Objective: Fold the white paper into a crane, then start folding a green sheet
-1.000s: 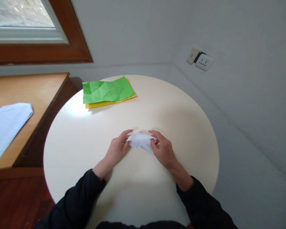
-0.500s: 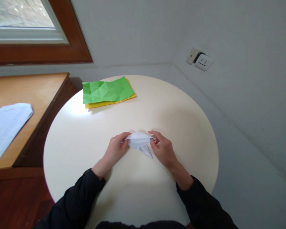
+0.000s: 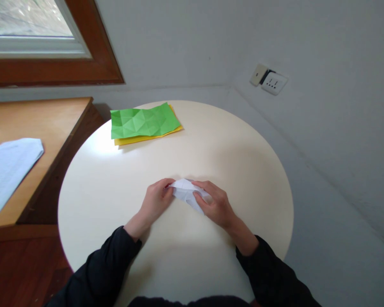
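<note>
A small piece of folded white paper [image 3: 184, 192], with creased flaps, is between my two hands just above or on the round table. My left hand [image 3: 157, 197] pinches its left corner between thumb and fingers. On the other side, my right hand [image 3: 215, 203] has its thumb and index finger on the paper's right part, closed around a flap. A pointed flap hangs toward me, its lower end partly behind my right thumb. The right tip of the paper is mostly hidden by my right hand.
The white round table [image 3: 243, 170] carries a creased green sheet [image 3: 144, 121] on top of a yellow sheet [image 3: 137, 140] at the back left. A pale cloth-like item [image 3: 9, 170] lies on the wooden desk [image 3: 51, 119] at left. A socket [image 3: 274, 82] sits on the wall.
My right hand has shifted left along the paper, from its right tip to nearer its middle, and covers more of it. My left hand stays almost in place.
</note>
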Action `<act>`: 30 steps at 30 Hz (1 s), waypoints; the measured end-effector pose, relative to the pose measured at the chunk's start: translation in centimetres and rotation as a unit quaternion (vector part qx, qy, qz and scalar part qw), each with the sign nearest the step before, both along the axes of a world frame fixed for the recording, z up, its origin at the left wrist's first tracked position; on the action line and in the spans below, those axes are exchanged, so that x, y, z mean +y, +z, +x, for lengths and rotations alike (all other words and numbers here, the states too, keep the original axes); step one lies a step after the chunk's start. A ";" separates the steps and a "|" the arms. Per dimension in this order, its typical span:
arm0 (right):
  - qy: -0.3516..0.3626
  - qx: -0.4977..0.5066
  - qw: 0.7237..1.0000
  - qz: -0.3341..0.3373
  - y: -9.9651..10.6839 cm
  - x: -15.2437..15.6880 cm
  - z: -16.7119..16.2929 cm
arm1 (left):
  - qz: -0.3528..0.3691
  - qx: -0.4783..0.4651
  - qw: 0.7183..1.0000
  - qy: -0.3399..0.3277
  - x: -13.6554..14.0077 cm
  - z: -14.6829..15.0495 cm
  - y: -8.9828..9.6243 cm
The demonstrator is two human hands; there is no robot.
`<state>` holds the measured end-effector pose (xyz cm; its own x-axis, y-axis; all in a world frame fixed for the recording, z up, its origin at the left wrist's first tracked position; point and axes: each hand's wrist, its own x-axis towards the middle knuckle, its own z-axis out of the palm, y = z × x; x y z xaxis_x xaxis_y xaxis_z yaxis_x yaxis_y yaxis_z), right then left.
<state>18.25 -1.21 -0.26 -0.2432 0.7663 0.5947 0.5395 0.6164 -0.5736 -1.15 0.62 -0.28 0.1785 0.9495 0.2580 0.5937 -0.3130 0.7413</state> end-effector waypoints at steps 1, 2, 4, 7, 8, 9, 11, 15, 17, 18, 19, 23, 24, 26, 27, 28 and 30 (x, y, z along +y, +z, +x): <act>0.007 0.004 1.000 -0.002 0.1 -0.1 0.0 | -0.004 -0.013 1.000 0.006 0.0 0.0 0.0; 0.015 0.008 1.000 -0.003 0.2 -0.2 -0.1 | -0.010 -0.028 0.999 0.012 0.0 0.1 0.1; 0.030 0.012 0.999 0.004 0.4 -0.4 -0.2 | -0.025 -0.065 0.997 0.021 0.0 0.2 0.1; 0.043 0.003 0.999 0.031 0.6 -0.5 -0.3 | -0.048 -0.125 0.991 0.017 0.1 0.3 -0.1; 0.045 -0.003 0.998 0.041 0.5 -0.5 -0.4 | -0.050 -0.139 0.989 0.012 0.1 0.3 -0.2; 0.046 -0.010 0.998 0.048 0.5 -0.5 -0.4 | -0.051 -0.148 0.988 0.006 0.1 0.3 -0.2; 0.049 -0.025 0.997 0.054 0.4 -0.4 -0.5 | -0.053 -0.157 0.986 -0.010 0.0 0.4 -0.3; 0.051 -0.047 0.996 0.052 0.4 -0.5 -0.6 | -0.080 -0.166 0.981 -0.063 -0.4 0.4 -0.1; 0.049 -0.050 0.996 0.053 0.4 -0.5 -0.6 | -0.086 -0.171 0.977 -0.092 -0.5 0.5 0.1; 0.048 -0.051 0.996 0.055 0.5 -0.5 -0.6 | -0.087 -0.175 0.975 -0.106 -0.5 0.6 0.2; 0.048 -0.052 0.996 0.057 0.5 -0.5 -0.7 | -0.089 -0.181 0.972 -0.117 -0.5 0.6 0.4; 0.050 -0.057 0.995 0.061 0.7 -0.5 -0.7 | -0.112 -0.216 0.960 -0.137 -0.5 0.6 0.6; 0.051 -0.057 0.995 0.060 0.7 -0.5 -0.7 | -0.120 -0.225 0.957 -0.140 -0.5 0.5 0.5; 0.053 -0.056 0.995 0.060 0.7 -0.5 -0.7 | -0.134 -0.240 0.950 -0.147 -0.5 0.2 0.3; 0.054 -0.055 0.995 0.061 0.7 -0.5 -0.7 | -0.140 -0.248 0.946 -0.151 -0.5 0.0 0.1; 0.054 -0.054 0.995 0.062 0.7 -0.5 -0.7 | -0.147 -0.256 0.943 -0.153 -0.4 -0.1 -0.1; 0.054 -0.053 0.995 0.061 0.8 -0.6 -0.6 | -0.161 -0.280 0.935 -0.149 -0.4 -0.3 -0.5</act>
